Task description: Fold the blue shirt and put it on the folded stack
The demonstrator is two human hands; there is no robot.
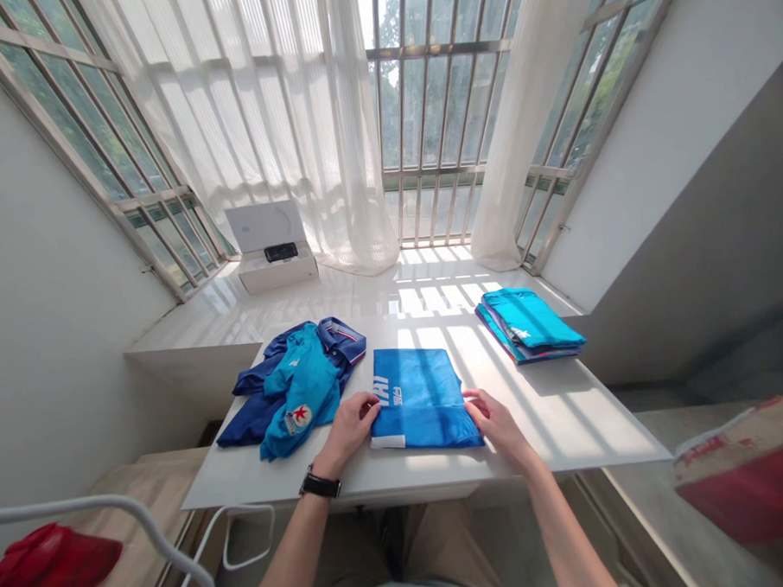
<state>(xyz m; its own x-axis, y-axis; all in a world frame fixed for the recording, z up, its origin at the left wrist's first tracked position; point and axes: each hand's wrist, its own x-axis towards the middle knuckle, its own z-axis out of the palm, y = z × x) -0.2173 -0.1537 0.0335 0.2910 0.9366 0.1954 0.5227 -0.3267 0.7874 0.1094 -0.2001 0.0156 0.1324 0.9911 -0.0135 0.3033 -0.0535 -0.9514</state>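
Note:
A blue shirt (428, 400) with white lettering lies folded into a flat rectangle on the white table in front of me. My left hand (353, 425), with a black watch on its wrist, pinches the left edge of the folded shirt between thumb and fingers. At the opposite edge, my right hand (494, 417) is closed on the fabric in the same way. Left of the shirt, a teal shirt (305, 384) with a star patch on it lies loosely over a navy polo shirt (245, 421). Several folded garments (529, 322) form a neat stack at the right, a turquoise one on top.
An open white box (279, 268) holding a black device stands on the window ledge. White curtains (280, 117) hang before barred windows. Below the table are a white curved tube (138, 512) and red cloth (53, 563) at left, and a red-and-tan bag (753, 472) at right.

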